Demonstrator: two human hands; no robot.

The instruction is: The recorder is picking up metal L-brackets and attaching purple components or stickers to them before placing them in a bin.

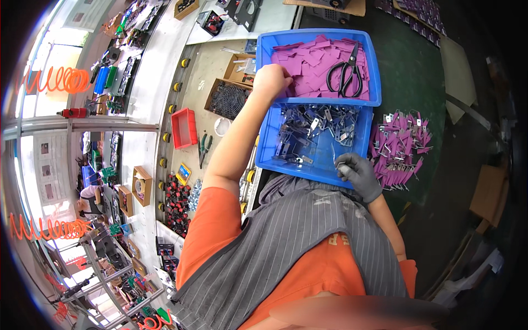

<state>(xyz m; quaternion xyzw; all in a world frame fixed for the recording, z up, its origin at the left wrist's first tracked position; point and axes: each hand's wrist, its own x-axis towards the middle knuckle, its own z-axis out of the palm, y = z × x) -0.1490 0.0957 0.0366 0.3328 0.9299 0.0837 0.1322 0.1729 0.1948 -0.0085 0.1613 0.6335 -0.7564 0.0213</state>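
Observation:
My bare left hand [270, 82] reaches over the near left side of the upper blue bin [375, 71]. Its fingers are curled at the purple pieces [316, 63]; whatever lies between the fingertips is hidden. Black-handled scissors [345, 77] rest on those flat pieces. Over the front right of the lower blue bin [308, 175], my right hand [357, 175], in a grey glove, is closed on a small metal bracket [334, 154]. Loose metal brackets [313, 126] lie in this bin. To its right is a pile of brackets with purple sleeves [401, 143].
Left of the bins stand a red tray [184, 128], green-handled pliers [205, 148], a box of black coiled parts [228, 100] and a white round container [222, 127]. Red and black parts [179, 206] are heaped lower down. A cardboard box [488, 187] is at far right.

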